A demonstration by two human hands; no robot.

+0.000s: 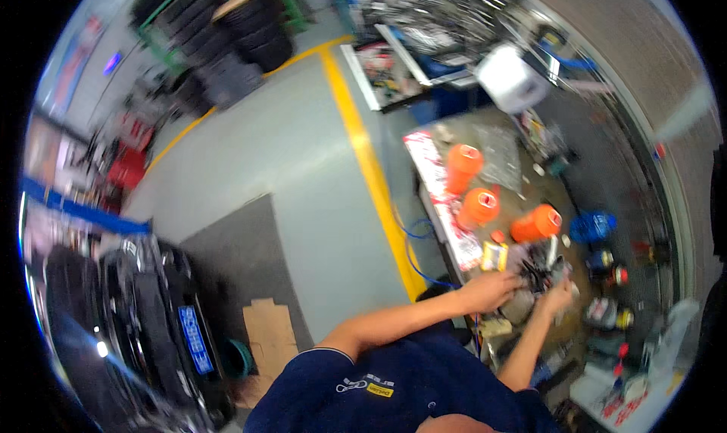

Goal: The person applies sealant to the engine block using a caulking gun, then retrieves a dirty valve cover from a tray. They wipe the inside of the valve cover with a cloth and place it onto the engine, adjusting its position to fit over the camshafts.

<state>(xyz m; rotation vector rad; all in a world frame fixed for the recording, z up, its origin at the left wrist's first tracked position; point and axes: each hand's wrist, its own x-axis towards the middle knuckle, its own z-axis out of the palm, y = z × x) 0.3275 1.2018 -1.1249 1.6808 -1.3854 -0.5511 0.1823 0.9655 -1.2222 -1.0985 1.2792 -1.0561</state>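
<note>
My left hand reaches over the near part of a cluttered workbench, its fingers closed at the edge of a tangled black-and-silver part. On the other side of that part is my right hand, fingers curled in; blur hides what sits in them. The part looks like dark wires or metal pieces, but its kind is unclear. Just beyond my hands lies an orange bottle. Two more, an orange bottle and a farther orange bottle, stand along the bench's left side. A small yellow-and-white packet lies near my left hand.
A blue jug and several small bottles line the right side. Farther off are a white container and an open tool drawer. A blue hose hangs left of the bench. A black car stands far left.
</note>
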